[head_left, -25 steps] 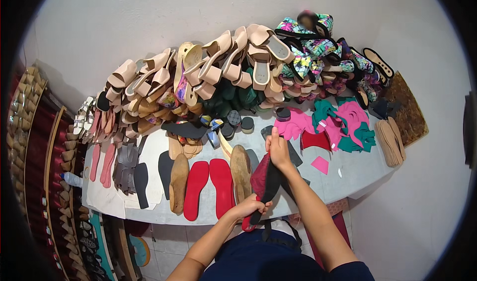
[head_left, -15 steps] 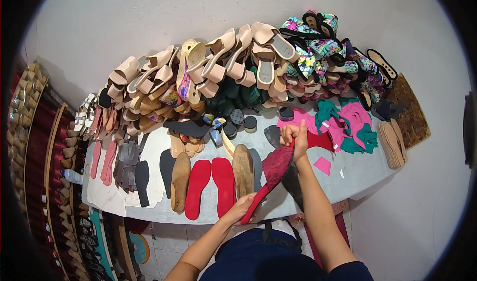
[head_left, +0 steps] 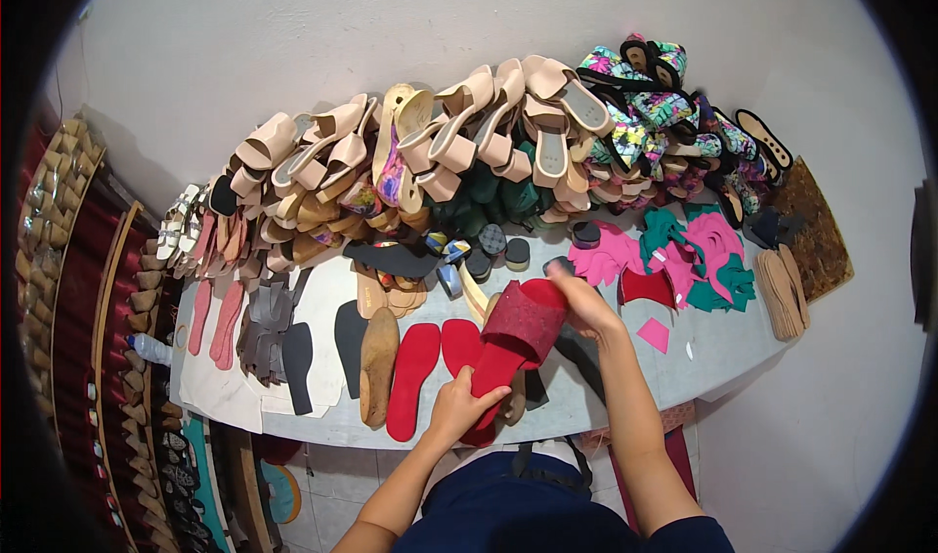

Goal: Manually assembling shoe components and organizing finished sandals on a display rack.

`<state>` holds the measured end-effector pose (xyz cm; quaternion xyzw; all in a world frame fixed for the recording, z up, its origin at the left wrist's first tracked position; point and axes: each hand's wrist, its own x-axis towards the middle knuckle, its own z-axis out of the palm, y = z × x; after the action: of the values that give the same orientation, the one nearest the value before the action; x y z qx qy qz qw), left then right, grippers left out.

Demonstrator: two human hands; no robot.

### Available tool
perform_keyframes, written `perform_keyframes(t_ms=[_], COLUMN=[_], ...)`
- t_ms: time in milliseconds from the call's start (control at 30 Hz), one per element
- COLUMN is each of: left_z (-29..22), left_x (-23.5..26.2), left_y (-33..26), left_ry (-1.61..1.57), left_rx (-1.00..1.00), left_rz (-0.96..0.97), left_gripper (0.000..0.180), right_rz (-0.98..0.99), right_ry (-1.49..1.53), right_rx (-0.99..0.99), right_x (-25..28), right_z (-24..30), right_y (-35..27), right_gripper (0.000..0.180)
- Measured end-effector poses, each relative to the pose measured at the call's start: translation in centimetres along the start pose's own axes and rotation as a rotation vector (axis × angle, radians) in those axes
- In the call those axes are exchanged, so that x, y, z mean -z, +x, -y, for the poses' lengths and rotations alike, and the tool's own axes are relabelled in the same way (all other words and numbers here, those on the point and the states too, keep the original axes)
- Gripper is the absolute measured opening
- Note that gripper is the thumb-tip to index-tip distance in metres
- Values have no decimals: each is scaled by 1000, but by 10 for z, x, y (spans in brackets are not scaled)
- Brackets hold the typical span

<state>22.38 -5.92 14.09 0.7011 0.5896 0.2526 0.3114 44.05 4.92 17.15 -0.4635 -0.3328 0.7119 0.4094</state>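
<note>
Our left hand (head_left: 457, 408) pinches the back of the red slipper (head_left: 526, 326) | our right hand (head_left: 589, 306) grips its toe end | we hold it over the grey table (head_left: 718, 358)

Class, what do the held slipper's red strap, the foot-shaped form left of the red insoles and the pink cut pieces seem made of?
Red strap: probably fabric, fairly matt, with a mottled texture.
Foot-shaped form: likely wood, matt and worn, from its blotchy brown surface.
Pink cut pieces: perhaps thin cloth or synthetic; they look matt and floppy.
</note>
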Motion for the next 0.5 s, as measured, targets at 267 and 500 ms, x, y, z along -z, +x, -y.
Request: perform_keyframes(t_ms=[267, 500], left_z=[20, 55], left_x=[27, 55], left_y=[-3, -5], left_ry=[169, 43], left_rx=[23, 143], left_rz=[-11, 173], left_gripper=[60, 64], right_rz=[104, 115], right_ry=[-339, -349], right_rx=[172, 172], right_x=[-28, -56], right_z=[-20, -38], right_y=[17, 32], right_gripper=[30, 31])
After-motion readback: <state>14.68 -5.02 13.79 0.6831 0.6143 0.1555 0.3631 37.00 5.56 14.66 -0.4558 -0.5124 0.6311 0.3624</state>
